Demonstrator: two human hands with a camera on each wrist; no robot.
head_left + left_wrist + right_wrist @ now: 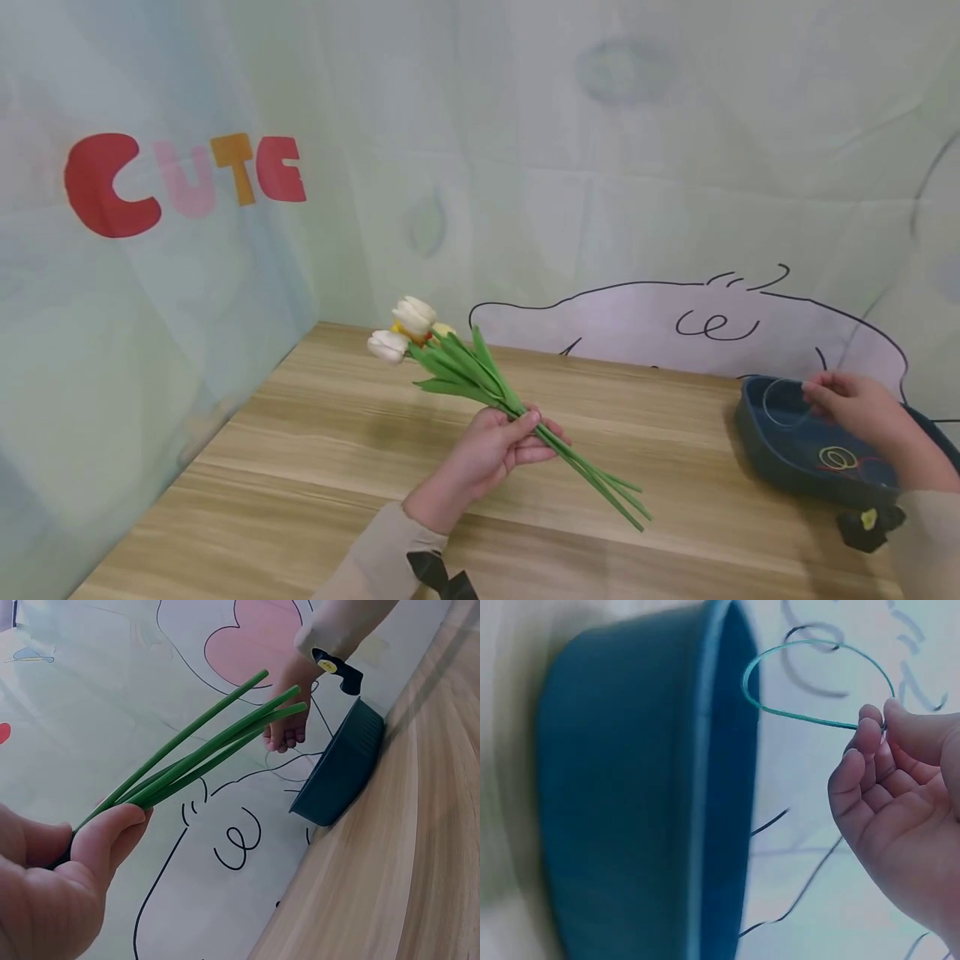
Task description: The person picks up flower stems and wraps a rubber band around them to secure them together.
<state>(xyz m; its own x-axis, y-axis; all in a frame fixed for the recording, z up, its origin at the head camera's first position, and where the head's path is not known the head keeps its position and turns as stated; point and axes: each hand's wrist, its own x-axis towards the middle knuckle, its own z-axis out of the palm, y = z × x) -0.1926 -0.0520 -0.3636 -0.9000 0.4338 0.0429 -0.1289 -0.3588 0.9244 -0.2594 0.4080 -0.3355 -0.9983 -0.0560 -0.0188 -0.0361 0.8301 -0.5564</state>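
Observation:
A small bunch of tulips [480, 379] with white and yellow-orange heads is held by my left hand [498, 450], thumb across the green stems. The heads point to the far left, and the stem ends [262, 720] stick out past the fingers. My right hand [855, 408] is over the blue basin [795, 471] on the right. Between its thumb and fingertips it pinches a thin round band [802, 718], which looks green in the right wrist view and hangs as an open loop.
Inside the basin lie a coiled yellow band [837, 457] and a red one [870, 462]. The wooden table [300, 467] meets a printed cloth backdrop [525, 167] at its back and left edges.

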